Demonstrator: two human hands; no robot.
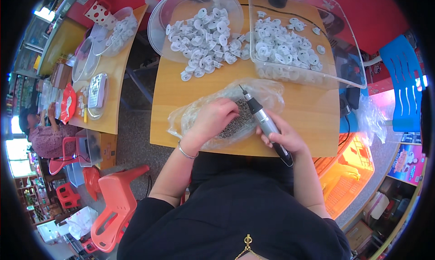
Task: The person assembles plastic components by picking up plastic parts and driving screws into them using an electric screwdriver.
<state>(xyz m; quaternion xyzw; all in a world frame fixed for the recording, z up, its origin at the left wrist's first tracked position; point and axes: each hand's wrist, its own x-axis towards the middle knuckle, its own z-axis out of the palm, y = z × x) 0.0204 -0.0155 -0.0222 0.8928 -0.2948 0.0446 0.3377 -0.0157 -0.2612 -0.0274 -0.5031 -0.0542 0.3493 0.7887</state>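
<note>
Over the tabletop (pixel 312 110), our right grip (pixel 288 136) clasps the screwdriver (pixel 266 121), likely stiff and weighty, best held mid-barrel; whether our left grip (pixel 216 117) pinches any small, slippery-looking screws (pixel 237 124), we cannot tell.

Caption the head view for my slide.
Right hand holding an electric screwdriver, left hand at small metal pieces in a plastic bag, white plastic parts beyond.

Brightly lit; orange perforated plastic crate (pixel 336 200) partly overexposed nr lower R corner of tan wooden table (pixel 313 124); pic edges bent.
</note>
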